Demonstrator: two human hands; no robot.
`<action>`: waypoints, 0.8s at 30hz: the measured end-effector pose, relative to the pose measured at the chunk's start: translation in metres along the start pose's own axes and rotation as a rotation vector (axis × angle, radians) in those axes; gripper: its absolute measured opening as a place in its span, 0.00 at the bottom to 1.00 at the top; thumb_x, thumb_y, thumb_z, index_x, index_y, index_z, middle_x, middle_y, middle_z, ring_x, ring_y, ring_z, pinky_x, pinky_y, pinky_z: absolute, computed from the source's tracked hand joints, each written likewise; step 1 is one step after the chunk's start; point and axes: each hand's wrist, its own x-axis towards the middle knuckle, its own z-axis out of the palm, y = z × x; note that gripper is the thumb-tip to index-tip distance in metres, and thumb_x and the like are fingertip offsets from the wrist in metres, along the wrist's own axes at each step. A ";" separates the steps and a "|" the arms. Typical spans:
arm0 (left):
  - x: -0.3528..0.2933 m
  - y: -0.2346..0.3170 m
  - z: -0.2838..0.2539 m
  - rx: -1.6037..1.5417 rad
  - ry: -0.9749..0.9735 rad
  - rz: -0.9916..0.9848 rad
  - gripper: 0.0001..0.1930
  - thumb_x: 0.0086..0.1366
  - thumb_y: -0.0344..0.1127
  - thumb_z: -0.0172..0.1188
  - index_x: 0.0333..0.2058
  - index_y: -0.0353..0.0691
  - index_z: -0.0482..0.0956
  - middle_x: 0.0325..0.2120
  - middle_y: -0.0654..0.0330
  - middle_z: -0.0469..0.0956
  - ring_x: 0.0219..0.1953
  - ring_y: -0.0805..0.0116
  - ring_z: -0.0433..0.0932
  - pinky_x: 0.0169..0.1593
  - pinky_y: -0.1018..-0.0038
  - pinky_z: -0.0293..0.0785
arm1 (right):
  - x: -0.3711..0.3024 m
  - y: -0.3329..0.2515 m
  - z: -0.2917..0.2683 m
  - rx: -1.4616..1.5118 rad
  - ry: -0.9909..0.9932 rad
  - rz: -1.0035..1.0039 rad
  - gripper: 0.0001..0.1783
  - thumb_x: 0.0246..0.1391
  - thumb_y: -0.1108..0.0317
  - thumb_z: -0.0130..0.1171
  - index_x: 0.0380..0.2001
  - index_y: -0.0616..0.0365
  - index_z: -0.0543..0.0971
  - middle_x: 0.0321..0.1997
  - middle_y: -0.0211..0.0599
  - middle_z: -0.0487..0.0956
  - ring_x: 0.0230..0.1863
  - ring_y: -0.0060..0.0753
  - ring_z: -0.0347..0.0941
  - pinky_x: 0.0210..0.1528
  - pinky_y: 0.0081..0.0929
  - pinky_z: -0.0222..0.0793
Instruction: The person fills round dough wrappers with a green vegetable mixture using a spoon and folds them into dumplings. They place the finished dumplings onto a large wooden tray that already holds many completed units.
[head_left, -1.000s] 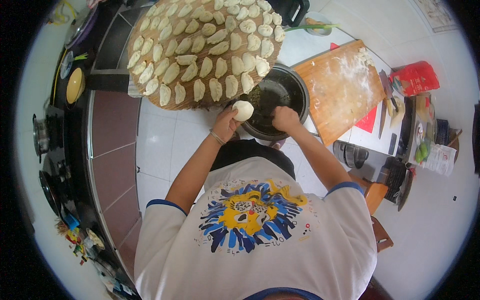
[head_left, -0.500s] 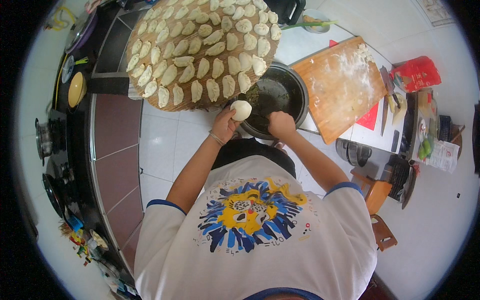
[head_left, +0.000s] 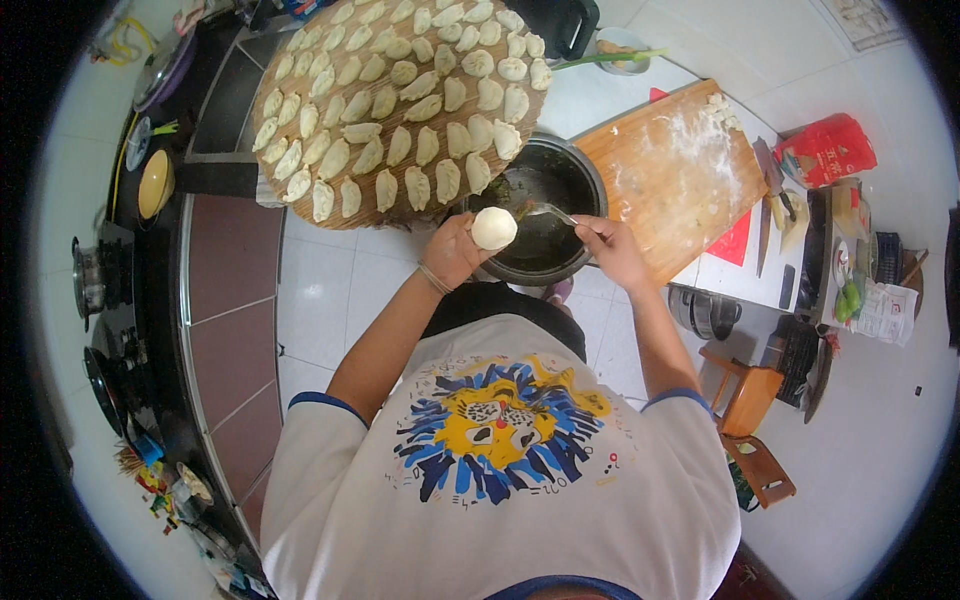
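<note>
The right hand (head_left: 617,252), fingers pinching a spoon (head_left: 556,211), now rises above the bowl (head_left: 545,266), bringing filling (head_left: 524,208) beside the dough wrapper (head_left: 494,229) pinched by the left hand (head_left: 453,252)

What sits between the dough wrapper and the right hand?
In the head view, a metal spoon, held by the right hand, its tip toward the dough wrapper, over the dark pot.

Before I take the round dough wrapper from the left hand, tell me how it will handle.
The dough wrapper is probably light and floppy: it looks like a small raw round. It may stretch if tugged, since the left hand holds its edge. White powder on the cutting board hints at little stickiness.
</note>
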 end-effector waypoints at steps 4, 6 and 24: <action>-0.004 0.003 0.026 -0.092 -0.159 -0.082 0.28 0.68 0.47 0.35 0.56 0.26 0.57 0.54 0.44 0.65 0.57 0.52 0.65 0.61 0.58 0.60 | -0.005 -0.008 0.006 0.013 0.008 -0.209 0.12 0.53 0.74 0.56 0.42 0.60 0.79 0.23 0.33 0.72 0.26 0.22 0.65 0.31 0.19 0.61; -0.007 0.005 0.034 -0.126 -0.190 -0.106 0.30 0.68 0.47 0.35 0.57 0.24 0.55 0.54 0.43 0.64 0.58 0.52 0.64 0.62 0.59 0.58 | -0.006 -0.002 0.008 0.029 -0.001 -0.225 0.13 0.51 0.77 0.57 0.42 0.59 0.79 0.23 0.32 0.71 0.27 0.22 0.65 0.31 0.19 0.61; -0.012 0.008 0.025 -0.153 0.040 -0.067 0.22 0.67 0.45 0.38 0.51 0.33 0.65 0.50 0.51 0.69 0.53 0.54 0.69 0.56 0.57 0.65 | -0.007 0.055 0.006 0.288 0.064 -0.063 0.12 0.54 0.74 0.56 0.42 0.62 0.78 0.35 0.33 0.78 0.36 0.22 0.70 0.41 0.18 0.64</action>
